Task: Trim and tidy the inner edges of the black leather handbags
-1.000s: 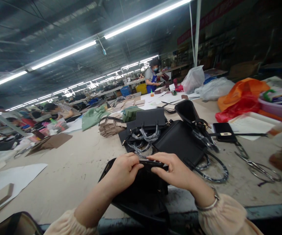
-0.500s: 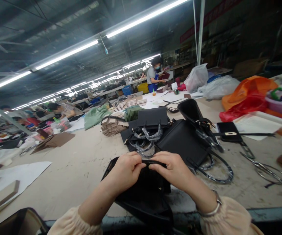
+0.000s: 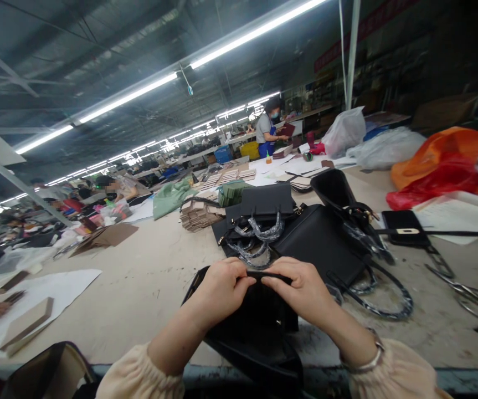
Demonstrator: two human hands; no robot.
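Note:
A black bag (image 3: 259,327) stands open at the table's front edge, its dark inside facing me. My left hand (image 3: 227,285) pinches its upper rim between thumb and fingers. Close beside it, my right hand (image 3: 299,285) pinches the same rim, the two thumbs a small gap apart. Just beyond my hands lie finished-looking black bags (image 3: 266,199) with plastic-wrapped handles, and a larger black bag (image 3: 324,238) is to their right.
Scissors (image 3: 467,293) and a black phone (image 3: 405,227) lie on the right, near red and orange plastic bags (image 3: 442,166). Stacked beige pieces (image 3: 200,215) sit behind the bags. At left are white paper (image 3: 70,282) and a board (image 3: 29,324). A person (image 3: 267,130) stands farther back.
The whole view has shifted, so the table and hands appear farther right. Both hands keep their pinch on the rim. At the far left edge, part of another person's hand now shows.

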